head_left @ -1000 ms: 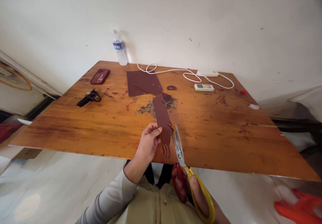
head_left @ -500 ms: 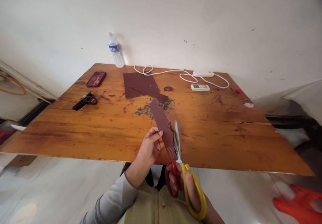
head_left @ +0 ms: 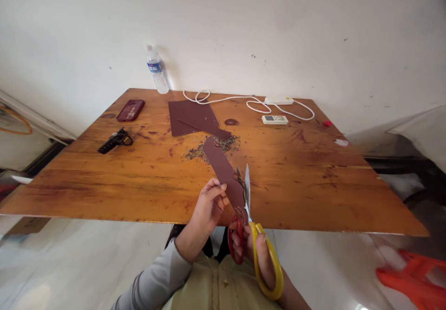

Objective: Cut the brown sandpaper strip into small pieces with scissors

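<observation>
My left hand (head_left: 211, 204) pinches the edge of a maroon strip (head_left: 220, 162) of stiff, paper-like sheet, thumb on top. My right hand (head_left: 256, 247) is closed round a pair of scissors (head_left: 278, 277) with one red and one yellow handle. The blades are parted and point away from me along the strip's right edge, where thin cut slivers curl. Beyond the strip's far end lies a pile of small dark clippings (head_left: 196, 153). Behind the pile, a larger maroon sheet (head_left: 188, 117) lies flat with a narrower piece across it.
On the wooden table (head_left: 313, 189) are a dark red phone (head_left: 130, 110), a black strap-like item (head_left: 116, 141) and a white remote (head_left: 275, 119). A water bottle (head_left: 158, 71), a white cord and a power strip (head_left: 278, 100) stand along the wall. An orange-red object (head_left: 411, 273) is at lower right.
The scissor blades have shifted slightly at the strip's right edge, and the strip's far end has swung a little left. Both hands keep their holds; the view has moved slightly.
</observation>
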